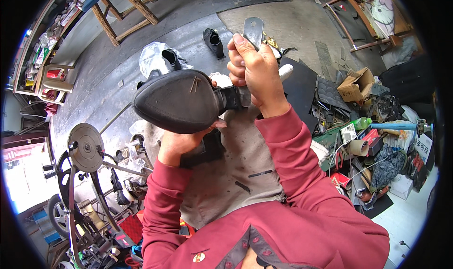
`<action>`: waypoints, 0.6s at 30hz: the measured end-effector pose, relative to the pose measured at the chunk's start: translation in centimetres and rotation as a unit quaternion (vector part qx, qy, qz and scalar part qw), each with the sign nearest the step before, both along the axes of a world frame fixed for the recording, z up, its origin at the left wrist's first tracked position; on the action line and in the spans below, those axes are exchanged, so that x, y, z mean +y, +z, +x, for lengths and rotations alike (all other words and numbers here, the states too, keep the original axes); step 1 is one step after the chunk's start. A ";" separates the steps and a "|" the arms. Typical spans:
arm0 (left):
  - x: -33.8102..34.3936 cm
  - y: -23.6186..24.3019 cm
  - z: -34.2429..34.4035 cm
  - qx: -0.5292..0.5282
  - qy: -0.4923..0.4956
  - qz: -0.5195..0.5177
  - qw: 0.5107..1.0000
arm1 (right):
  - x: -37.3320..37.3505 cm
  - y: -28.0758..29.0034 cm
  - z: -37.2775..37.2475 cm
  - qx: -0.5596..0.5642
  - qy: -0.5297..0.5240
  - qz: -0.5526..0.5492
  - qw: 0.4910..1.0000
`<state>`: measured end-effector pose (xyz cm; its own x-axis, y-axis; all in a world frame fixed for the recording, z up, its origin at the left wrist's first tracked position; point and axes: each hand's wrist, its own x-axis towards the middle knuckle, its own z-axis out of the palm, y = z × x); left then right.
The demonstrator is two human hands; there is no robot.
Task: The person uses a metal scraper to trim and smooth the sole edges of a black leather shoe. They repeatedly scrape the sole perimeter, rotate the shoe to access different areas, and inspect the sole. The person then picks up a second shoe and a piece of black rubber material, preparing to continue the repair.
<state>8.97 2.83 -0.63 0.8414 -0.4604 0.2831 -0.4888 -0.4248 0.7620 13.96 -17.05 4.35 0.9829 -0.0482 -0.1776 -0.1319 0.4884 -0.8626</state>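
A person in a red long-sleeved shirt works on a black shoe [177,101] held sole-up over the lap, above a grey apron cloth [236,170] spread across the knees. The left hand [181,144] comes up from beneath and is closed on the shoe's underside, its fingers mostly hidden behind the sole. The right hand [252,68] is clenched around a flat metal tool [253,31], its rounded grey end sticking up past the knuckles; the hand sits at the shoe's heel end, and whether the tool's lower end touches the shoe cannot be told, as the fist covers it. 2 small nails or tacks [195,83] lie on the sole near its narrow waist.

Doing this step well seems to call for a steady brace from the left hand, so the sole does not rock, and short, controlled strokes of the tool kept clear of the thumb below.

Around the worker: a hand-crank stitching machine with a round wheel [86,146] at the left, 2 more black shoes [213,40] on the concrete floor beyond, a cardboard box [356,85] and a green bottle [362,123] among clutter at the right.
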 end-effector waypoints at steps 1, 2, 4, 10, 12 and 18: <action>0.0 0.0 0.0 0.004 0.005 0.000 1.000 | 0.0 0.0 0.1 0.003 0.007 0.003 1.000; -0.1 0.0 0.0 0.011 0.007 -0.008 1.000 | -0.1 0.0 0.2 0.006 0.012 0.006 1.000; -0.2 0.2 0.0 0.037 0.011 -0.041 0.998 | -0.2 0.0 0.3 0.015 0.021 0.010 1.000; -0.4 0.6 0.0 0.030 0.019 -0.075 0.997 | 0.0 -0.1 0.1 0.010 -0.006 0.026 1.000; -0.3 0.8 0.0 -0.003 0.020 -0.020 1.000 | 0.1 -0.2 -0.3 -0.006 -0.027 0.025 0.999; -0.2 0.4 0.0 -0.038 0.012 -0.002 0.999 | 0.5 -0.2 -1.3 -0.025 -0.100 0.010 0.995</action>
<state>9.01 2.61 -0.19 0.8282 -0.4390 0.3484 -0.5349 -0.4337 0.7252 12.63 -16.59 4.12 0.9615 -0.2415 -0.1315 0.0132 0.5180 -0.8552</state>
